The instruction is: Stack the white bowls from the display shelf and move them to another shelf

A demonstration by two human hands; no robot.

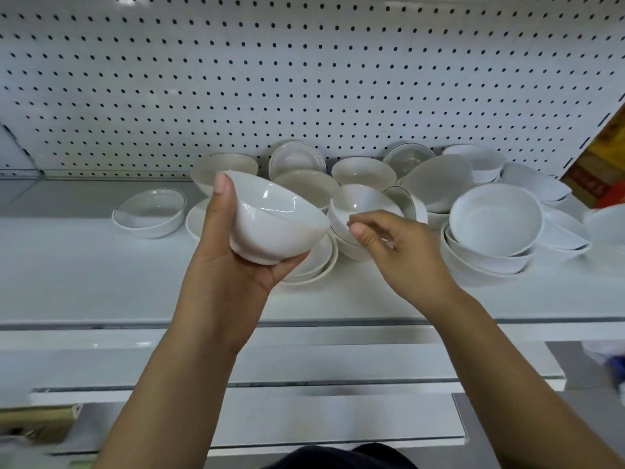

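Note:
My left hand [233,252] grips a white footed bowl [277,221], lifted above the display shelf [84,265], thumb on its near rim and fingers under its foot. My right hand [395,252] hovers just right of it with fingers loosely curled and holding nothing, right in front of another white bowl [362,201] that sits on stacked bowls. Several more white bowls crowd the shelf's back and right, among them a large one [495,221] on a stack. A shallow dish [150,211] sits alone at the left.
White pegboard [304,72] backs the shelf. Plates [318,262] lie under the lifted bowl. Lower white shelves [338,374] step out toward me. Red and yellow boxes [598,170] stand at the far right.

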